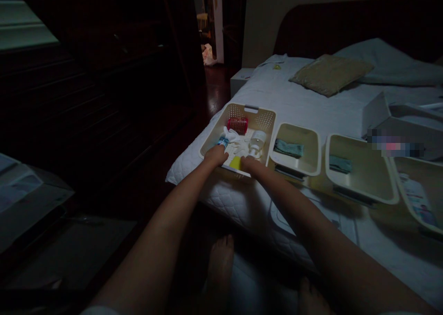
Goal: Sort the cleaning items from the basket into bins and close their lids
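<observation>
Centrally in the frame, both hands reach to the near end of a perforated cream basket (261, 116) on the bed (221, 199). The left hand (215, 156) is right by a blue item (223, 142), the right hand (249, 163) by a yellow piece (236, 162); I cannot tell how far open the fingers are or whether they grip anything. Beyond lie a clear bottle (257, 141), crumpled white fabric (238, 144) and a red cylinder (237, 125).
</observation>
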`<state>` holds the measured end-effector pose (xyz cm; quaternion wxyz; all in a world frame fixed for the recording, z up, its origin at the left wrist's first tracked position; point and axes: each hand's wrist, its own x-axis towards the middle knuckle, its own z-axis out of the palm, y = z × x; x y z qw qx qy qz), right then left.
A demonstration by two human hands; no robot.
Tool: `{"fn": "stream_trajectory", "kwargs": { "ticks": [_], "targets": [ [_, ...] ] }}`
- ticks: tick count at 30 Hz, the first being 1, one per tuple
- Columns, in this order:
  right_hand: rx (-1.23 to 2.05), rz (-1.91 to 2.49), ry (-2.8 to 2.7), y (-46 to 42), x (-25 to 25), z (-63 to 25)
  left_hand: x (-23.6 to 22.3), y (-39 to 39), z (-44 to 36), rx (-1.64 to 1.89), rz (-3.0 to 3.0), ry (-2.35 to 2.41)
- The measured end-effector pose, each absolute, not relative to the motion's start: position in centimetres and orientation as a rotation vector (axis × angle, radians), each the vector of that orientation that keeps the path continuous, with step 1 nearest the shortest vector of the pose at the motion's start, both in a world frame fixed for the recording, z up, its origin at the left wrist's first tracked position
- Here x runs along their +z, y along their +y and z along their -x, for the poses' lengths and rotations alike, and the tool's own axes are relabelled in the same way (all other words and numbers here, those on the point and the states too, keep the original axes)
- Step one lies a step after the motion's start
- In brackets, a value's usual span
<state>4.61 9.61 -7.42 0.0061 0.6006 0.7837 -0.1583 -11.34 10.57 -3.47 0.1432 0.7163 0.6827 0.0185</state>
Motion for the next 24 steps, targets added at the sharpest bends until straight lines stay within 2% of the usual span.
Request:
{"fn": "stream_trajectory", "kwargs": {
  "ticks": [4, 8, 15, 24],
  "targets": [
    [-0.359, -1.949, 2.413, 9.6, -6.1, -4.2, -3.7, 11.0, 11.7, 0.134, -2.004, 1.956],
    [-0.105, -1.994, 2.519, 9.1, -4.8, -4.2, -4.3, 11.9, 12.2, 0.364, -1.889, 1.89],
    [0.047, -1.806, 2.758, 8.8, -4.1, -4.2, -3.5, 11.9, 12.5, 0.755, -1.554, 1.682],
    [-0.013, -1.639, 2.969, 8.0, -3.3, -4.4, -3.1, 12.0, 13.5, 0.535, -1.498, 1.502]
  ]
}}
